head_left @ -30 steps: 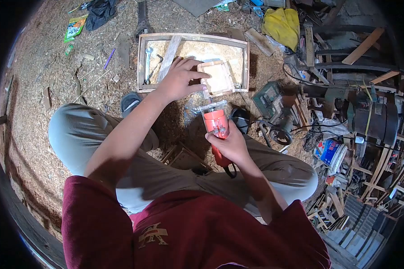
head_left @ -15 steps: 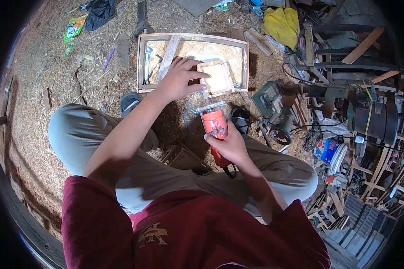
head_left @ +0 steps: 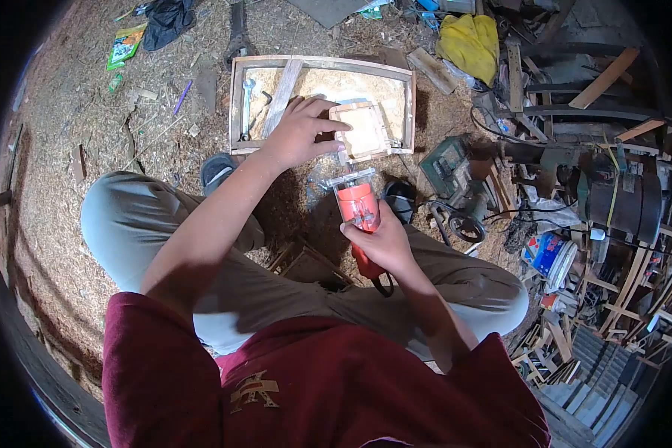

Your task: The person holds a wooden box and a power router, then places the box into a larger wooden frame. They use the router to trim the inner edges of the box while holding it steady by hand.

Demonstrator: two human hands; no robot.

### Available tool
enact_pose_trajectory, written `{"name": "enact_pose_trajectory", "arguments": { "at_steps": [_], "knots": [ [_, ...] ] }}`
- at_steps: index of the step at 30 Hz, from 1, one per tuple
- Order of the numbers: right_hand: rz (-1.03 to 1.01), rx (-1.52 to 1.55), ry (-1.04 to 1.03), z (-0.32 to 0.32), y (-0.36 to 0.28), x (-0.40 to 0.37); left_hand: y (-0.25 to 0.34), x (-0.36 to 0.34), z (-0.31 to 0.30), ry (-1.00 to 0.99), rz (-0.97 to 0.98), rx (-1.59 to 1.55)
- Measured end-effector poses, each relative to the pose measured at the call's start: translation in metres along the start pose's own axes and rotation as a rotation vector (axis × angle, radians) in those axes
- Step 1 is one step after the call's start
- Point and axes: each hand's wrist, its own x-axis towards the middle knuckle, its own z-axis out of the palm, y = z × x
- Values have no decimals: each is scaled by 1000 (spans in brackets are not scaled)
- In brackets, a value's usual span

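My left hand [head_left: 302,134] grips the left side of a small square wooden frame [head_left: 361,157], thumb at its lower corner and fingers along its upper left. The frame lies over the right part of a larger wooden box [head_left: 321,63] with a pale, brightly lit bottom. My right hand [head_left: 384,243] is wrapped round a red power tool [head_left: 358,205] with a clear guard and metal base. The tool's head points at the frame's lower left corner, close below it; whether they touch is hard to tell.
In the box lie a wrench [head_left: 246,104] and a slanting wood strip [head_left: 282,97]. A green metal object [head_left: 444,166] stands to the right, near a blue and white bucket [head_left: 551,257]. Wood pieces, cables and a yellow cloth [head_left: 468,45] are on the right.
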Motion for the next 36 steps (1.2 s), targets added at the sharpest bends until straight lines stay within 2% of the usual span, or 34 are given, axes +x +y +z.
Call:
{"name": "enact_pose_trajectory", "arguments": {
  "at_steps": [36],
  "knots": [
    [-1, -68, -1, -2, -9, -1, -1, 0, 0, -1, 3, -10]
  ]
}}
